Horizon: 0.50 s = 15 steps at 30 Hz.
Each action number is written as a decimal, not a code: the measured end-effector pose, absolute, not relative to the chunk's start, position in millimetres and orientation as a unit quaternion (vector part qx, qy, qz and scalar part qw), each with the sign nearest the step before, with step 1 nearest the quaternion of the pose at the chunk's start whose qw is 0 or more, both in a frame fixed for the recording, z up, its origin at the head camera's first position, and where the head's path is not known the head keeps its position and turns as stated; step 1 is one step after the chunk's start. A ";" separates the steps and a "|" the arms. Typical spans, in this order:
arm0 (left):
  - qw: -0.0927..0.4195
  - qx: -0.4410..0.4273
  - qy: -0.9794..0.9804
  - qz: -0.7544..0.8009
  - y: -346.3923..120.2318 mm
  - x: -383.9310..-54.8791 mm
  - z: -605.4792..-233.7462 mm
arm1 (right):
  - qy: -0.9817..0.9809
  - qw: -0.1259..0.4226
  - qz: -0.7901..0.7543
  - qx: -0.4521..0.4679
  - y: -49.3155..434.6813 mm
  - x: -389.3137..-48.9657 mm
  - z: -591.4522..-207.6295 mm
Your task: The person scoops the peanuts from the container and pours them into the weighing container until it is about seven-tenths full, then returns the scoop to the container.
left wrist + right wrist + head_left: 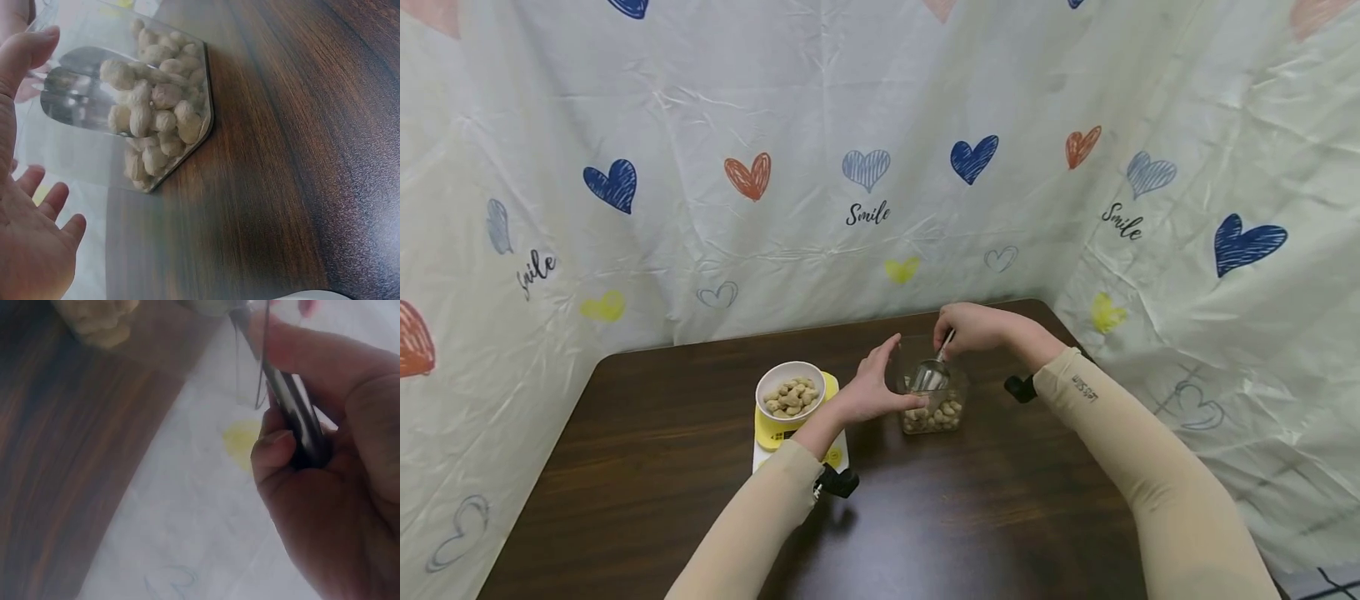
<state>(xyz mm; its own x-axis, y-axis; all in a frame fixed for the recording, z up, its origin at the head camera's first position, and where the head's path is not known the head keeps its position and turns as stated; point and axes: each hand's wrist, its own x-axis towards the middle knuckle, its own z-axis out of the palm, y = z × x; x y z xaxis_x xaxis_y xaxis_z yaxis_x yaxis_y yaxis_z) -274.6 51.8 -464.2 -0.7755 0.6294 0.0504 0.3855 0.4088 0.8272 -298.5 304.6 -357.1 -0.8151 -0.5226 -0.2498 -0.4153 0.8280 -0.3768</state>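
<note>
My right hand [972, 327] grips the dark handle of a metal scoop [931, 376] whose head dips into a clear plastic container [78, 164]. Peanuts in shells [164, 97] lie in the container's bottom, and some rest at the scoop's mouth. In the right wrist view, fingers curl round the scoop handle [299, 419]. My left hand [874, 392] is at the container's left side, fingers spread and thumb along its near wall; whether it touches the wall I cannot tell. Left of that hand, a white bowl [762, 392] holds more peanuts [792, 398].
Under the bowl is a yellow and white kitchen scale [769, 435], partly hidden by my left forearm. Everything stands on a dark wooden table [655, 442]. A white sheet with printed hearts [805, 242] hangs right behind the table's back edge and along the sides.
</note>
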 end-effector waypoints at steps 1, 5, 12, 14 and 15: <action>0.135 0.306 0.829 0.449 51.9 -274.8 -464.0 | 0.939 0.176 -0.153 -0.251 304.4 -298.9 -357.1; 0.133 0.305 0.830 0.448 52.2 -275.2 -463.4 | 0.936 0.193 -0.156 -0.251 307.5 -300.6 -355.6; 0.137 0.307 0.825 0.454 52.2 -274.9 -463.9 | 0.931 0.218 -0.178 -0.231 314.8 -303.6 -352.3; 0.137 0.309 0.823 0.456 52.2 -274.8 -464.1 | 0.930 0.224 -0.182 -0.228 315.7 -303.7 -351.9; 0.137 0.309 0.823 0.457 52.2 -274.8 -464.3 | 0.929 0.224 -0.185 -0.228 316.5 -303.7 -351.6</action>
<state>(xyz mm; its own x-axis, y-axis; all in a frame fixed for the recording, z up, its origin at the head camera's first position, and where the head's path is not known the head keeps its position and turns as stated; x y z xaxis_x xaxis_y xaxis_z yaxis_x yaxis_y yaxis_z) -274.8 52.2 -464.3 -0.7710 0.6343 0.0565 0.3831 0.3913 0.8367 -303.7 316.5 -351.6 -0.7956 -0.5067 -0.3322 -0.3409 0.8276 -0.4459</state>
